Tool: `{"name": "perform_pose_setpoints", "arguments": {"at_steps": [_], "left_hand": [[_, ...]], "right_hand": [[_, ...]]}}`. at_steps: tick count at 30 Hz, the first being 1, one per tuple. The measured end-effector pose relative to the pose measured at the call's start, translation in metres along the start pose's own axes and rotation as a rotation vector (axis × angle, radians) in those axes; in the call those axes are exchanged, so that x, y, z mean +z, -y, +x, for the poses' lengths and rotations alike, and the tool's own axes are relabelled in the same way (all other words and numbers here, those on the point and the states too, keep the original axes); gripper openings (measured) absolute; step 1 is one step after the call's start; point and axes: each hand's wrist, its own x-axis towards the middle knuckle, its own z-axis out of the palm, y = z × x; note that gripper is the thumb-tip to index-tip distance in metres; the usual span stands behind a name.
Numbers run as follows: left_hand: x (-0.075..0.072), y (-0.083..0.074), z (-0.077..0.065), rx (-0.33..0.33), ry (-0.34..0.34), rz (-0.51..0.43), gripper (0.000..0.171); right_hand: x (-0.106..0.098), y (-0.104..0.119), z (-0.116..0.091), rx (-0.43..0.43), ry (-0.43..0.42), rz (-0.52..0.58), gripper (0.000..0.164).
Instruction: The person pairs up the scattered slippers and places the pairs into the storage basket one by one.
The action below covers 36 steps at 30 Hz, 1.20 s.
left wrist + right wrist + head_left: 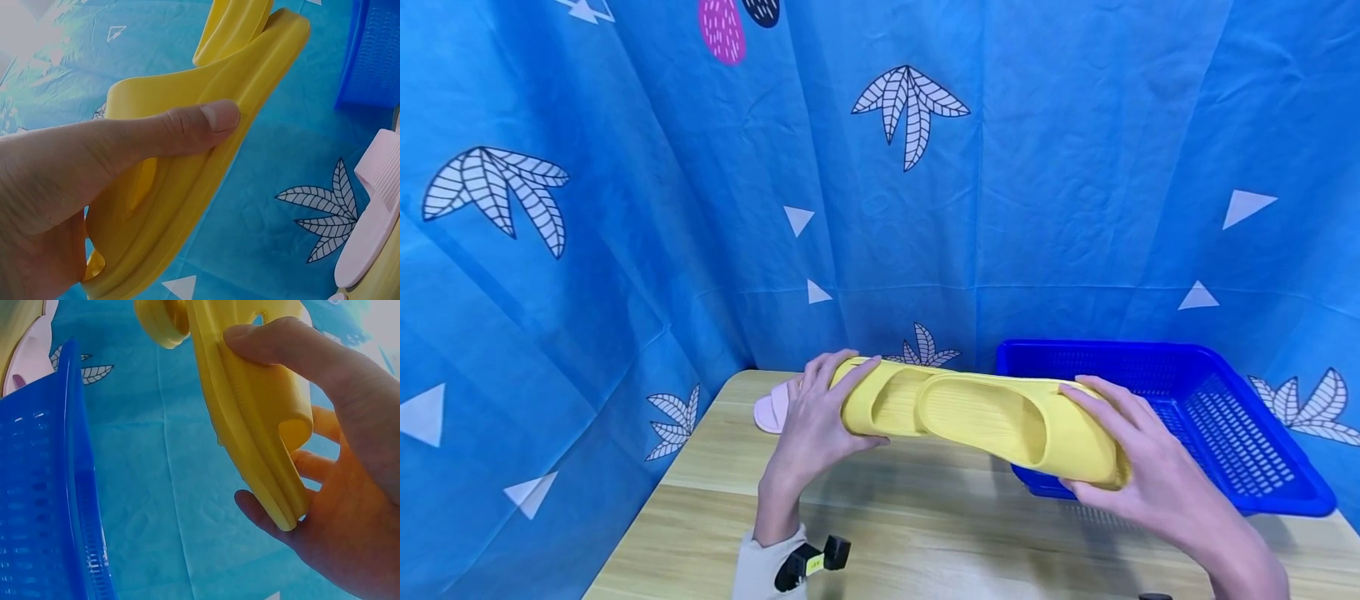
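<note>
Two yellow slide slippers are held up above the table, their heel ends overlapping in the head view. My left hand [812, 421] grips the left slipper [187, 181] by its strap end, thumb along the side of the sole in the left wrist view. On the other side, my right hand [1150, 467] grips the right slipper [244, 419], thumb on one side and fingers round the other. In the head view the right slipper lies in front of the left one where they meet.
A blue plastic basket [1247, 433] stands on the right of the wooden table [917, 533], just behind my right hand. Pink slippers [767, 412] lie at the back left, partly hidden by my left hand. A blue patterned curtain [1037, 208] hangs behind the table.
</note>
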Motion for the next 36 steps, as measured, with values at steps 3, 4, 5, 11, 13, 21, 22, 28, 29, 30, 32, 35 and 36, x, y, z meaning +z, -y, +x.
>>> {"name": "perform_pose_setpoints", "arguments": {"at_steps": [3, 4, 5, 11, 13, 21, 22, 28, 29, 30, 32, 35, 36], "left_hand": [[-0.002, -0.001, 0.000, 0.009, -0.001, 0.013, 0.103], [-0.002, -0.001, 0.000, 0.013, -0.004, 0.016, 0.103], [-0.003, -0.001, 0.000, 0.016, -0.006, 0.019, 0.103], [-0.005, -0.002, 0.001, 0.018, -0.020, 0.036, 0.104], [-0.007, -0.002, 0.001, 0.016, -0.022, 0.042, 0.105], [-0.011, -0.002, 0.000, 0.011, -0.006, 0.057, 0.104], [-0.011, -0.002, 0.000, 0.008, -0.006, 0.058, 0.104], [-0.014, -0.001, -0.002, -0.001, -0.023, 0.063, 0.104], [-0.014, -0.002, -0.003, 0.000, -0.025, 0.068, 0.104], [-0.013, -0.002, -0.003, 0.001, -0.031, 0.069, 0.104], [-0.012, -0.003, -0.003, 0.007, -0.036, 0.075, 0.104], [-0.007, -0.007, -0.002, 0.022, -0.017, 0.079, 0.103], [-0.005, -0.008, -0.001, 0.028, -0.008, 0.080, 0.103]], "right_hand": [[0.001, 0.003, 0.001, -0.006, 0.003, -0.003, 0.108], [0.002, 0.004, 0.001, -0.007, 0.004, -0.003, 0.108], [0.002, 0.004, 0.002, -0.008, 0.003, -0.003, 0.108], [0.005, 0.008, 0.004, -0.017, 0.000, -0.007, 0.106], [0.006, 0.009, 0.005, -0.021, 0.000, -0.006, 0.105], [0.011, 0.015, 0.010, -0.047, -0.011, 0.003, 0.104], [0.011, 0.016, 0.011, -0.046, -0.009, 0.004, 0.104], [0.013, 0.018, 0.013, -0.055, -0.014, 0.008, 0.104], [0.013, 0.018, 0.013, -0.054, -0.014, 0.008, 0.103], [0.013, 0.019, 0.013, -0.054, -0.013, 0.009, 0.103], [0.013, 0.019, 0.011, -0.053, -0.013, 0.002, 0.103], [0.011, 0.019, 0.006, -0.047, -0.027, -0.015, 0.102], [0.011, 0.020, 0.004, -0.043, -0.032, -0.021, 0.102]]}}
